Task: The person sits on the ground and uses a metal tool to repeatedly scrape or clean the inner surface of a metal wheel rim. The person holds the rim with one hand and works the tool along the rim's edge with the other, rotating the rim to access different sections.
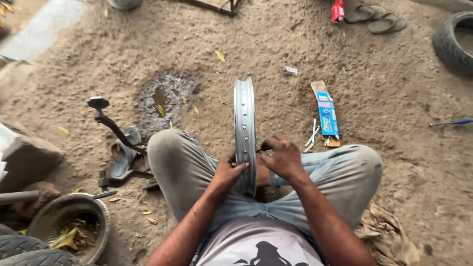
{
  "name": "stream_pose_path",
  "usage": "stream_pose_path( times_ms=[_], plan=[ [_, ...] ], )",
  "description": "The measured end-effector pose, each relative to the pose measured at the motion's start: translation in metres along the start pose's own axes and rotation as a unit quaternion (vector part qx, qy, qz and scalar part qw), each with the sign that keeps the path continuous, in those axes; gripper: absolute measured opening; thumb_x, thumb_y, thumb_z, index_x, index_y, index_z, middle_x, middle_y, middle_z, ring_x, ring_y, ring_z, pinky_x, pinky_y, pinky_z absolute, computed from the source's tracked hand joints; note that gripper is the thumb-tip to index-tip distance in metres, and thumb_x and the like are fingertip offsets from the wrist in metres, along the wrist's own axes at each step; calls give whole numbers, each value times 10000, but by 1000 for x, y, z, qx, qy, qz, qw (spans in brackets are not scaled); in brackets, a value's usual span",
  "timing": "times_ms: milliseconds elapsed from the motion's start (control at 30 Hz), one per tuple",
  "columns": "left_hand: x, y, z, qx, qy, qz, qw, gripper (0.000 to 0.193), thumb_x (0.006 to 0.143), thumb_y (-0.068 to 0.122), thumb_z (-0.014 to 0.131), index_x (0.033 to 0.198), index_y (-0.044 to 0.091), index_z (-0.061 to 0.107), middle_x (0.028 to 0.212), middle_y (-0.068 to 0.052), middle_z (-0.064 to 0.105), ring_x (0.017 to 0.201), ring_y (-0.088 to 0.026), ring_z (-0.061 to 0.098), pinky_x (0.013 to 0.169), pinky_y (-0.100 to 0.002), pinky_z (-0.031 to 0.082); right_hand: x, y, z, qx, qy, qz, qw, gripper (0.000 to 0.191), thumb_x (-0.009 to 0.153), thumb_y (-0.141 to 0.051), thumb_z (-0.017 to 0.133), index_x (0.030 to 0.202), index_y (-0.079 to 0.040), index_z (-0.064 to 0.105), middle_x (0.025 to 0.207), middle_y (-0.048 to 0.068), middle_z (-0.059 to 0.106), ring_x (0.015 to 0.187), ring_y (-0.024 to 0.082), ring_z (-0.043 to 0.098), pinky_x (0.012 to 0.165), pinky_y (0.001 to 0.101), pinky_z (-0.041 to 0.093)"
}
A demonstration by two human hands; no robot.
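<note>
A pale printed shirt (258,244) fills the bottom edge, above it grey trousers (182,167) on folded legs. Between the knees stands a metal wheel rim (245,130), upright on the sandy ground (276,44). The left hand (227,173) grips its near edge, fingers curled. The right hand (282,156) has fingers bent beside the rim, perhaps pinching a spoke; hard to tell. A blue carton (326,114) lies right, a sandal (123,153) and stand (114,129) left.

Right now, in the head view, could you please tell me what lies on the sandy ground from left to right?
Stone block → rubber bowl of leaves → metal stand → upright wheel rim held by both hands → flat cardboard packet → screwdriver.
</note>
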State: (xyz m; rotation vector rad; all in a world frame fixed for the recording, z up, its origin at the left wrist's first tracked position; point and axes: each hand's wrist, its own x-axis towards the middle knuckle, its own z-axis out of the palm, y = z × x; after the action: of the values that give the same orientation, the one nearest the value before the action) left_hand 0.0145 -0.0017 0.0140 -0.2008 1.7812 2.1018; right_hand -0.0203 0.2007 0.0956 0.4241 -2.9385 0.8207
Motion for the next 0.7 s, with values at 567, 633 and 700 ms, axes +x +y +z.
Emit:
stream_pose_path(
  times_ms=[567,633,700],
  plan=[
    [-9,14,4,7,0,21,1000,268,903,49,708,1164,-11,701,1019,-110,768,908,-164,729,782,-303,616,7,9,-26,-49,-171,23,984,215,842,-256,804,936,-77,731,882,127,738,875,317,721,797,455,566],
    [-13,12,5,1,-1,-3,1000,250,908,60,702,1147,-12,705,999,-114,768,883,-165,728,757,-312,619,1,19,-18,-74,-228,51,970,198,844,-229,793,968,-88,731,913,122,739,889,309,720,811,454,562],
    [-14,11,2,9,-15,8,1000,232,935,76,692,1139,-31,719,974,-139,764,854,-178,720,747,-326,618,-2,28,3,-111,-281,61,951,199,821,-188,792,995,-105,739,977,112,737,919,293,716,834,446,556]
  ],
)
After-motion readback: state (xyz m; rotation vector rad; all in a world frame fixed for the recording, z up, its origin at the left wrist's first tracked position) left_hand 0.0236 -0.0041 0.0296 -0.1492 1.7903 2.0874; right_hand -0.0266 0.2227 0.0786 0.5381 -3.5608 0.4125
